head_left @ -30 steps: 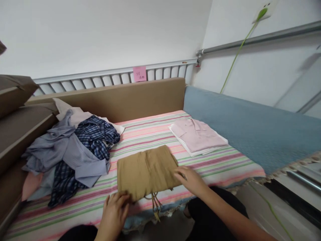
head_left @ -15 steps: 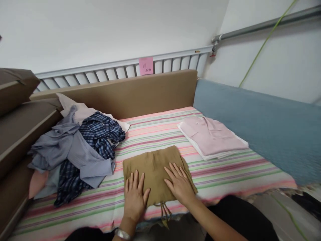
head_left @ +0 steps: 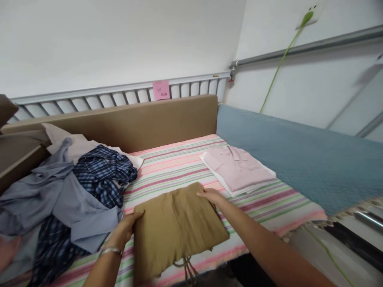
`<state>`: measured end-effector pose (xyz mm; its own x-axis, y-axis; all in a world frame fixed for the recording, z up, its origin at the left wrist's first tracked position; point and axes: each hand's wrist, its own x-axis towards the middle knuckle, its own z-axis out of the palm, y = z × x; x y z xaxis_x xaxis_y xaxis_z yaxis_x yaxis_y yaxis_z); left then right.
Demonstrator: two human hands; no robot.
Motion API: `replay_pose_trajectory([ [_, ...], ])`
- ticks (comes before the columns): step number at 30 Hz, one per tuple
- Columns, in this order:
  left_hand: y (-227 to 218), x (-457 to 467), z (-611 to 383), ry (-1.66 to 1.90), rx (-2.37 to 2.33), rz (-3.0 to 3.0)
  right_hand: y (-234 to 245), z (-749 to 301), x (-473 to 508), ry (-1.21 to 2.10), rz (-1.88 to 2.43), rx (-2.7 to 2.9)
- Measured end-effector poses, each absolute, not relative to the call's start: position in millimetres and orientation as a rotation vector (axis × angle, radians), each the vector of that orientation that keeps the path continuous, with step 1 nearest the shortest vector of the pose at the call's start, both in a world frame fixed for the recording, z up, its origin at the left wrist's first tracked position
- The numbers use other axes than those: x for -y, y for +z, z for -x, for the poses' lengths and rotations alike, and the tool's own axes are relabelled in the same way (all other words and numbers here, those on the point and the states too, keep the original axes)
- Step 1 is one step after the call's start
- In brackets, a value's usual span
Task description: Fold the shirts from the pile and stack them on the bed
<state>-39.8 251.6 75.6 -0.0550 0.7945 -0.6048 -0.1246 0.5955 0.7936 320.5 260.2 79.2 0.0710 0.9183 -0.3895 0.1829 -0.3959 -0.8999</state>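
Observation:
A folded olive-brown garment [head_left: 176,231] lies in front of me, with thin cords [head_left: 188,271] hanging from its near edge. At its left edge my left hand [head_left: 128,225] grips the cloth, thumb on top and fingers underneath. My right hand [head_left: 212,197] pinches the far right edge in the same way. Beyond it to the right sits a folded pink shirt [head_left: 239,167] on top of a white folded one [head_left: 221,183]. Heaped at the left are crumpled clothes, among them a grey-blue shirt [head_left: 60,191] and a navy plaid shirt [head_left: 104,171].
The striped cloth [head_left: 167,169] covers the seat. A brown cushion [head_left: 167,119] stands along the back and a blue-covered side [head_left: 284,163] on the right. A pink note [head_left: 161,90] hangs by the radiator [head_left: 113,99]. A green cord [head_left: 278,69] runs down the right wall.
My hands have gone from lying flat on the olive-brown garment to gripping its left and right edges. My view has turned to the right.

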Motion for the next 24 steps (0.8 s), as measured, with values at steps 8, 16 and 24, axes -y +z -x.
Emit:
replay_pose_trajectory([
  [8, 106, -261, 37, 0.867, -1.322, -0.637, 108, -311, -275, 1.713, 1.407, 1.011],
  [16, 219, -242, 53, 1.301, -1.239, -1.216, 223, -317, -264, 1.087, 1.219, 1.318],
  [24, 88, -170, 66, 1.214, -1.454, -1.866, 86, -339, -189, 0.630, 1.119, 1.851],
])
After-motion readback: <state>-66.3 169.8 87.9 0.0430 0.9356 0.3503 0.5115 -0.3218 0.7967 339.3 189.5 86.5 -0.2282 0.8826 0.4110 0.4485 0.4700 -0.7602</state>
